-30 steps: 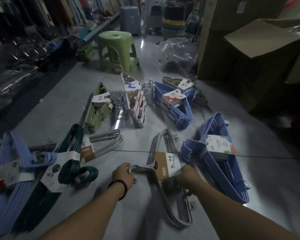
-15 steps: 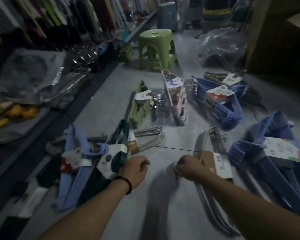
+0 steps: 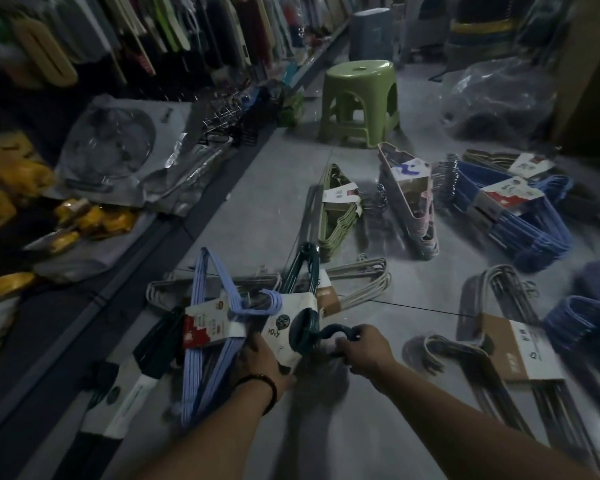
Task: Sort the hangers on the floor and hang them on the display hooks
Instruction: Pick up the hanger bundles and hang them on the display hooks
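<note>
Dark green plastic hanger bundle [image 3: 302, 330] lies on the grey floor [image 3: 257, 209], my right hand [image 3: 366, 348] curled round its hook [image 3: 336, 332] and left hand [image 3: 260, 358] gripping its white paper sleeve [image 3: 284, 317], I judge to lift it level.

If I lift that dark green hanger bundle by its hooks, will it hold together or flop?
It probably lifts as one stiff piece, since the white label wraps the dark green hanger bundle. Gripped at the hooks by the right hand, it may swing. It could also snag the light blue bundle overlapping it.
</note>
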The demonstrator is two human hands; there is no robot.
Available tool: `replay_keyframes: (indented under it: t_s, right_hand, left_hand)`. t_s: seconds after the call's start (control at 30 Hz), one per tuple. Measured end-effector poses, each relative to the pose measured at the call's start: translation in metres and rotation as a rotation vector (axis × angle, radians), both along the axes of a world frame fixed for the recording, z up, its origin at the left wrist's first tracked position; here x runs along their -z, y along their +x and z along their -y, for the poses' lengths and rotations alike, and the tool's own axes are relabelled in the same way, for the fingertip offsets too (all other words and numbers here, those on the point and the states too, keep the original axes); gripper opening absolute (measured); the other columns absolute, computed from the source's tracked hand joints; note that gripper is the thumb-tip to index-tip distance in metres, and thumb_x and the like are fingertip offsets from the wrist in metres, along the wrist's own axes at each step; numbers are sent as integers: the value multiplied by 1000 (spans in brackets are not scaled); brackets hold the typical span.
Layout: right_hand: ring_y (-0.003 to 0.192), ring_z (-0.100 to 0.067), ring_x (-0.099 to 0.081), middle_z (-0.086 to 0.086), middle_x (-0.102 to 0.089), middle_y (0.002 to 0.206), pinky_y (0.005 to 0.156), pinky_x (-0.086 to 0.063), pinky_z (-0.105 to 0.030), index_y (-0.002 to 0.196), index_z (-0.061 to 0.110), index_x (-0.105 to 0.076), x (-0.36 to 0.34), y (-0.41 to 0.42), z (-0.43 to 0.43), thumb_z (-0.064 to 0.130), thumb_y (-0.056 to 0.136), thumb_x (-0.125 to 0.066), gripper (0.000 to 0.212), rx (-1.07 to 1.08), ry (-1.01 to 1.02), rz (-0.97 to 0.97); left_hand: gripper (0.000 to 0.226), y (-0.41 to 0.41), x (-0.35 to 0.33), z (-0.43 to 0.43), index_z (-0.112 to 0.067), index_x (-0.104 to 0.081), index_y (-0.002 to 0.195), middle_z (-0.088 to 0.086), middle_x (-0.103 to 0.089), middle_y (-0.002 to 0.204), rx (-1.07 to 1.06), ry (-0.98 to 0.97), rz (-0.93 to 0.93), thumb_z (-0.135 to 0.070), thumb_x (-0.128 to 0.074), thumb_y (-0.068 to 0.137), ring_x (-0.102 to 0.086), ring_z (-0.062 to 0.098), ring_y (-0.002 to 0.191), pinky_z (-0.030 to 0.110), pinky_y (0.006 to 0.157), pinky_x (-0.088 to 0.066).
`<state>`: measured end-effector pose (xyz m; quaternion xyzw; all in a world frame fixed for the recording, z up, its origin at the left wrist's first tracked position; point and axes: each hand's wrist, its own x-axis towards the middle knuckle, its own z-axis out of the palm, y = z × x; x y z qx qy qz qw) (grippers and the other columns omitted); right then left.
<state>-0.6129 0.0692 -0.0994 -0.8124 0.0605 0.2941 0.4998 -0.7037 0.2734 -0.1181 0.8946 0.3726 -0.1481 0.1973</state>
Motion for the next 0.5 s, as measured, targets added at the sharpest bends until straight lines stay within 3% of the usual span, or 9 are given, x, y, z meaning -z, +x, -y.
replay_keyframes:
  t_s: [0.07, 0.17, 0.23, 0.37, 0.43, 0.5]
  right_hand:
    - [76, -22, -75, -12, -73, 94, 64, -65, -33, 111, 13, -63, -5, 3, 2, 21, 94, -70, 20, 50, 87, 8]
    - [71, -23, -76, -13, -76, 87, 59, -63, -32, 106, 9, -67, -26, 16, 12, 20, 93, -69, 17, 110, 161, 98]
    - [72, -25, -77, -10, -77, 83, 61, -63, -35, 104, 8, -68, -46, 21, 23, 22, 94, -71, 18, 105, 223, 155]
    - [72, -28, -74, -9, -77, 85, 60, -59, -33, 106, 12, -65, -80, 23, 46, 46, 94, -71, 37, 35, 340, 296]
    - [71, -30, -70, -12, -73, 90, 60, -57, -33, 110, 14, -64, -93, 26, 58, 54, 98, -59, 43, 25, 429, 293]
    - [73, -30, -68, -16, -68, 94, 59, -54, -34, 114, 12, -63, -97, 31, 69, 55, 103, -45, 48, 36, 458, 219]
  left_hand:
    - [137, 2, -4, 3, -21, -10, 156, 13, -49, 147, -62, -28, 69, -58, -90, 50, -52, 34, 133, 49, 107, -50]
    - [103, 4, -19, 17, -20, -46, 137, 6, -57, 129, -116, -99, 212, -56, -87, 49, -60, 27, 115, 41, 92, -57]
    - [86, 4, -31, 31, -29, -54, 121, -2, -60, 116, -155, -175, 329, -57, -86, 45, -63, 21, 103, 40, 85, -60]
    - [70, 4, -49, 53, -36, -58, 103, -11, -68, 98, -151, -318, 424, -60, -85, 44, -66, 10, 86, 27, 67, -55]
    - [58, 8, -58, 61, -28, -65, 106, -7, -72, 97, -136, -491, 453, -45, -94, 58, -68, 10, 85, 23, 61, -54]
    - [41, 14, -69, 70, -20, -74, 104, 5, -77, 98, -141, -699, 450, -31, -94, 69, -72, 19, 84, 34, 70, -63]
